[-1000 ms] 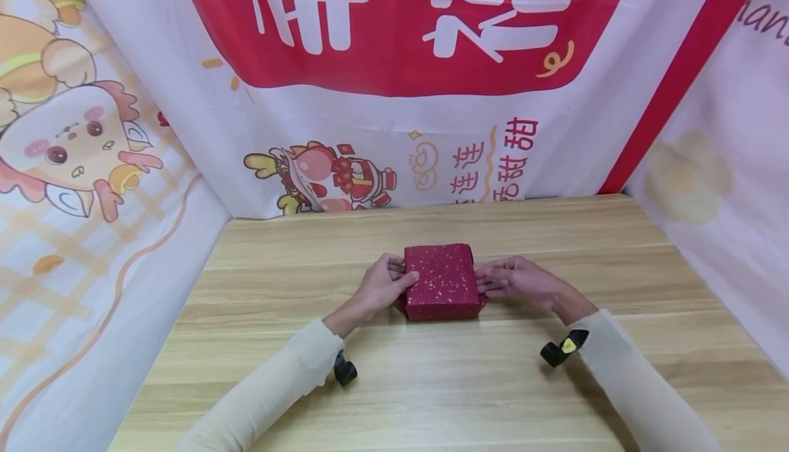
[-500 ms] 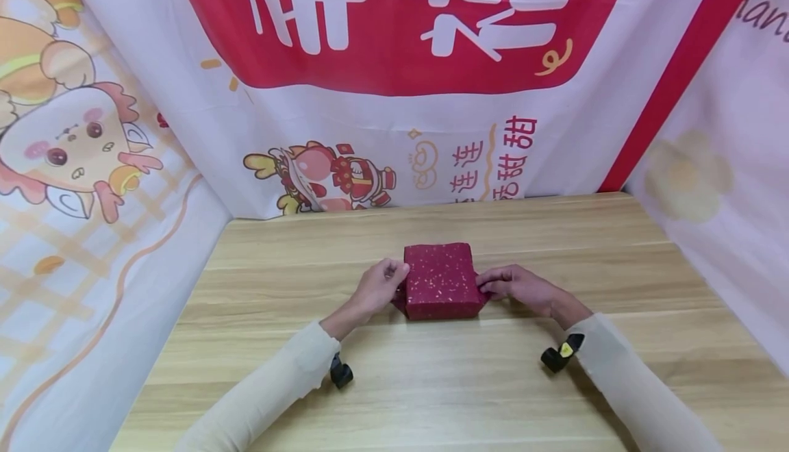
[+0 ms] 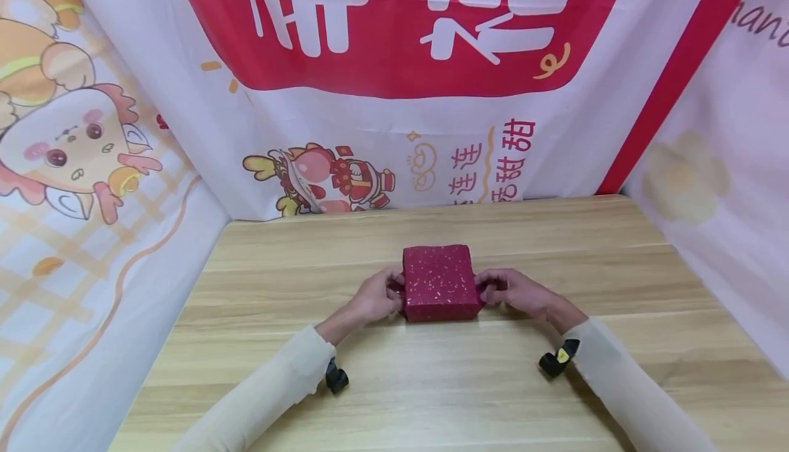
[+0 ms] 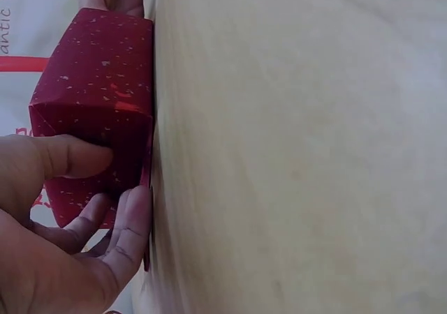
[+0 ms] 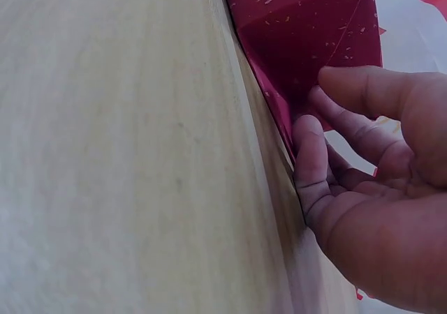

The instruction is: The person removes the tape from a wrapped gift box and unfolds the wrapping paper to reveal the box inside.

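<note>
A box wrapped in dark red, gold-flecked paper (image 3: 439,277) sits on the wooden table, between both hands. At its left end is my left hand (image 3: 376,296); in the left wrist view the thumb (image 4: 80,157) presses the folded end face, while the other fingers (image 4: 129,234) touch the low paper flap near the table. My right hand (image 3: 514,290) is at the opposite end. In the right wrist view its fingers (image 5: 311,153) press into the crease of a flap (image 5: 272,98) low on the box, with the thumb (image 5: 363,87) over the end face.
The wooden table (image 3: 419,383) extends around the box. A printed cloth (image 3: 382,123) hangs behind it, and more printed cloth hangs at left and right. Black wrist cameras (image 3: 335,377) are strapped below both sleeves.
My left thumb has left the box's top edge and moved down to the left end. The right fingers have bent in closer at the right end. The box stays nearly in place.
</note>
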The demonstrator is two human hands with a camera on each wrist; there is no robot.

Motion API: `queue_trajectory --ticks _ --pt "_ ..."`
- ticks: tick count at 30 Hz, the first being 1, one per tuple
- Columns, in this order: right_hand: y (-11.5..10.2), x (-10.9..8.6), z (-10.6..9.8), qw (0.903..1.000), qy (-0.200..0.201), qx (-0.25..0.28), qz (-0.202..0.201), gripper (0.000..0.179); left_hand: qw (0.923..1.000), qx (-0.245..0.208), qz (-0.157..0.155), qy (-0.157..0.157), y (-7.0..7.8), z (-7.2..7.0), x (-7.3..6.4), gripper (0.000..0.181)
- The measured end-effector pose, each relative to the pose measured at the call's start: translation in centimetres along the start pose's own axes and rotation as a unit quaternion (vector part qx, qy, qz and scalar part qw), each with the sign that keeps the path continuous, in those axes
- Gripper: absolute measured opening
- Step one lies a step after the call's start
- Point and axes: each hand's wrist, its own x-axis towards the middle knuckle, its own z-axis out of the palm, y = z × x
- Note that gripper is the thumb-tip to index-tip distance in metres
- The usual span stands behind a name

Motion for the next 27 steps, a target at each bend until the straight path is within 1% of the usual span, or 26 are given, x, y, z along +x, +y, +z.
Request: queue_trajectory --ticks 3,7,10,14,16,19,23,27 --pt "0.02 -0.07 0.16 1.0 0.001 0.0 0.002 0.037 0.9994 0.031 0.016 -0.006 -0.33 -0.01 -0.05 0.053" --pt "0.01 -0.15 0.26 0.9998 -0.005 -0.005 -0.018 0.038 0.9973 0.065 0.034 -0.011 -0.51 -0.18 -0.21 0.053" --pt "-0.03 -0.07 0.35 0.9994 -0.011 -0.005 -0.033 0.037 0.9963 0.077 0.036 -0.01 -0.42 -0.23 -0.43 0.055" --pt "-0.14 0.09 0.52 0.9994 -0.008 -0.003 -0.033 0.035 0.9949 0.096 0.033 0.0 -0.27 -0.15 -0.63 0.057" --pt "-0.17 0.12 0.57 0.9996 -0.002 -0.006 -0.029 0.034 0.9941 0.103 0.033 0.005 -0.31 -0.15 -0.63 0.058" --pt "-0.17 0.14 0.6 0.9996 0.006 -0.009 -0.024 0.031 0.994 0.102 0.041 0.003 -0.37 -0.16 -0.6 0.057" --pt "-0.07 0.13 0.46 0.9995 0.006 -0.016 -0.027 0.031 0.9935 0.102 0.052 0.0 -0.53 -0.15 -0.39 0.053" --pt "0.19 0.03 0.1 0.9982 0.009 -0.045 -0.039 0.029 0.9919 0.114 0.056 0.007 -0.67 -0.09 -0.25 0.052"
